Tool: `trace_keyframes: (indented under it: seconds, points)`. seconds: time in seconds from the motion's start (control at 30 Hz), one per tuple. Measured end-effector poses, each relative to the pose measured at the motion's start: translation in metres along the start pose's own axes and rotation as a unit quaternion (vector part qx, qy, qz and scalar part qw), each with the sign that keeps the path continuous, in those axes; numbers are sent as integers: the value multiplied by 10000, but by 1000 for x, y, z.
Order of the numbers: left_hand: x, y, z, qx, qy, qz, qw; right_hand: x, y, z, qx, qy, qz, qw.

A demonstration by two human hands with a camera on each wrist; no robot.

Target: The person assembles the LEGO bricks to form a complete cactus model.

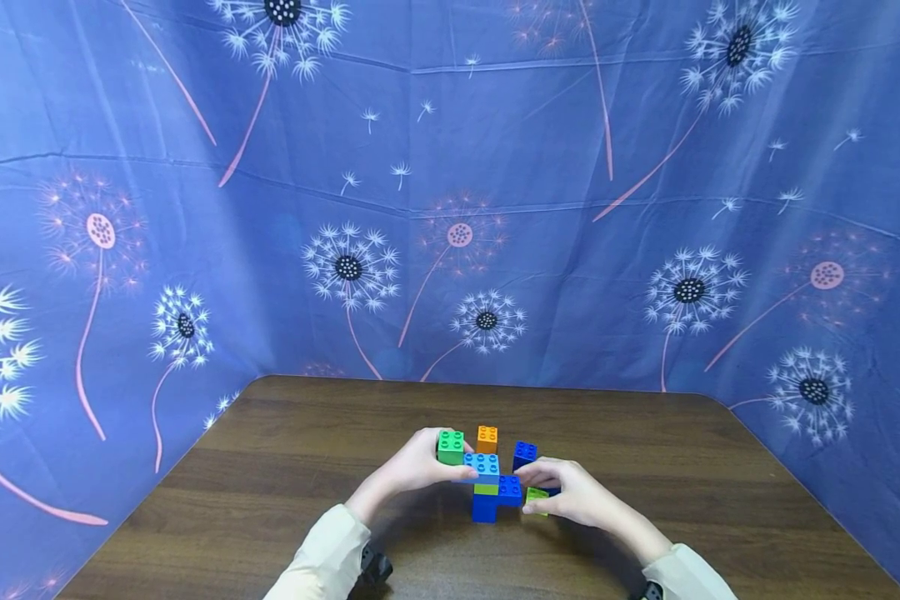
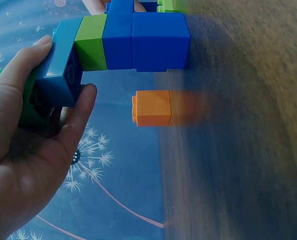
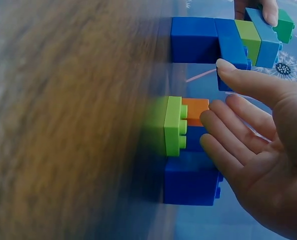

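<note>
A brick stack stands in front of me: dark blue bricks (image 1: 484,509) at the base, a lime green brick (image 2: 91,42) above, then a light blue brick (image 1: 482,468). A green brick (image 1: 451,447) sits at the light blue brick's left end. My left hand (image 1: 417,463) pinches the light blue brick between thumb and fingers. To the right, my right hand (image 1: 579,497) hovers with relaxed, parted fingers and holds nothing. Its thumb tip overlaps the stack's projecting dark blue brick in the right wrist view. Beneath its fingers lies a low lime brick (image 3: 172,126).
An orange brick (image 1: 487,438) stands behind the stack on the brown wooden table (image 1: 307,425). Another dark blue brick (image 1: 524,453) is behind my right hand, and a further blue brick (image 3: 191,181) lies beside the low lime one. A blue dandelion-print cloth (image 1: 570,250) hangs behind the table.
</note>
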State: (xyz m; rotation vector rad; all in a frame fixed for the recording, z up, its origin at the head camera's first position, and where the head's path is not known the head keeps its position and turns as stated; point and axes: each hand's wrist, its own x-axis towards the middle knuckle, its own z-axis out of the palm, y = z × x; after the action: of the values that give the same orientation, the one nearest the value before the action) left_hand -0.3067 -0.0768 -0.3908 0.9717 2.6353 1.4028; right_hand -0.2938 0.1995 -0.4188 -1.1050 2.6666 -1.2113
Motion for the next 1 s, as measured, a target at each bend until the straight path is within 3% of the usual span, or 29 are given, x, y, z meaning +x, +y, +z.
trace_keyframes:
  seconds: [0.13, 0.23, 0.43, 0.57, 0.8, 1.0]
  points:
    - [-7, 17, -4, -111, -26, 18, 9999, -2, 3, 0, -84, 52, -126, 9999]
    - [-8, 19, -4, -152, -39, -7, 9999, -3, 3, -1, -152, 74, -212, 9996]
    - [-2, 0, 0, -30, -15, -96, 9999, -4, 5, -2, -423, 95, -29, 9991]
    - [0, -5, 1, -60, -29, -62, 10000, -4, 7, -3, -567, 75, 96, 9983]
    - [-14, 35, -11, -100, -72, -64, 9999, -4, 8, -3, -607, 89, 186, 9979]
    - [-15, 39, -12, -104, -65, -50, 9999, -4, 10, -3, -464, -46, 343, 9983]
